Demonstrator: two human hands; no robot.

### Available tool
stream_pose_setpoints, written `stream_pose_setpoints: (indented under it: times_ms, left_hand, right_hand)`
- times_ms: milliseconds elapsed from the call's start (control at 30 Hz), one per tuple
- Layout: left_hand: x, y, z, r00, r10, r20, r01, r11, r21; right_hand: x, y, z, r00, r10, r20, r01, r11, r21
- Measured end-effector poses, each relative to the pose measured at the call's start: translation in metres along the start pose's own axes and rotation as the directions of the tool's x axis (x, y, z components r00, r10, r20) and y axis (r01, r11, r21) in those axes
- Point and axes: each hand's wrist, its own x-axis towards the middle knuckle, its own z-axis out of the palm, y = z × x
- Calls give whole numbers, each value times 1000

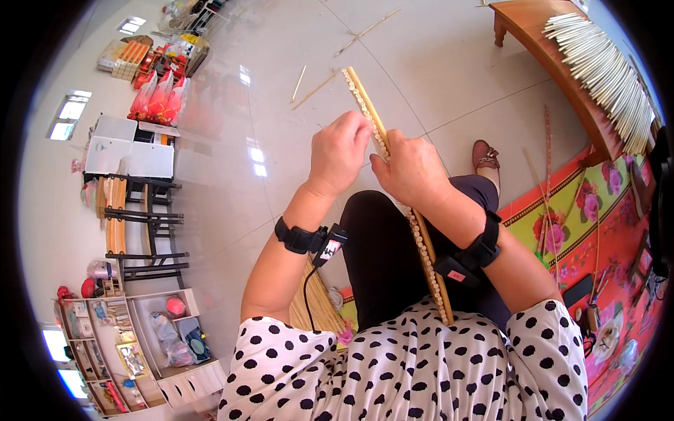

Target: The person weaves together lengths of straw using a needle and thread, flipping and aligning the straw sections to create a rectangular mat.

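A long yellow-brown stick (pixel 425 245), like split bamboo, runs from my lap up and away to the left. Along its left side sits a row of small pale round bits (pixel 357 95), close together. My right hand (pixel 414 168) is closed around the stick above my knees, thumb toward the row. My left hand (pixel 342 151) is closed beside the row, fingertips pinched at its edge; whatever lies between them is hidden. Both wrists carry black straps with small boxes, and a cable hangs from the left one.
A wooden bench (pixel 523 35) at the far right bears a spread of pale sticks (pixel 604 77). Loose sticks (pixel 368 31) lie on the tiled floor. Straw-like stalks (pixel 316 302) lie left of my lap. A floral mat (pixel 562 224) covers the right; shelving (pixel 140 351) and folded tables (pixel 144 217) line the left.
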Motion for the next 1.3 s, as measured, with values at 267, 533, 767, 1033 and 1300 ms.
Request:
stream_pose_setpoints:
  times_ms: [267,533,767,1033,1300]
  left_hand:
    - [24,-7,-20,761,629,159,-636,675,373]
    - [84,30,-49,781,615,-110,-532,748,397]
    - [26,2,-37,883,450,133,-469,837,282]
    - [17,-5,-24,753,635,171,-645,662,381]
    - [34,6,-30,599,683,419,-797,453,400]
  right_hand:
    - [-1,0,4,1000,-11,10,11,1000,-9]
    - [0,2,1,1000,18,-10,-18,1000,-23]
    - [-1,6,1,1000,-5,-5,5,1000,9]
    - [0,8,8,998,-42,-52,42,999,4]
    - [1,6,9,995,-81,-61,80,997,-16]
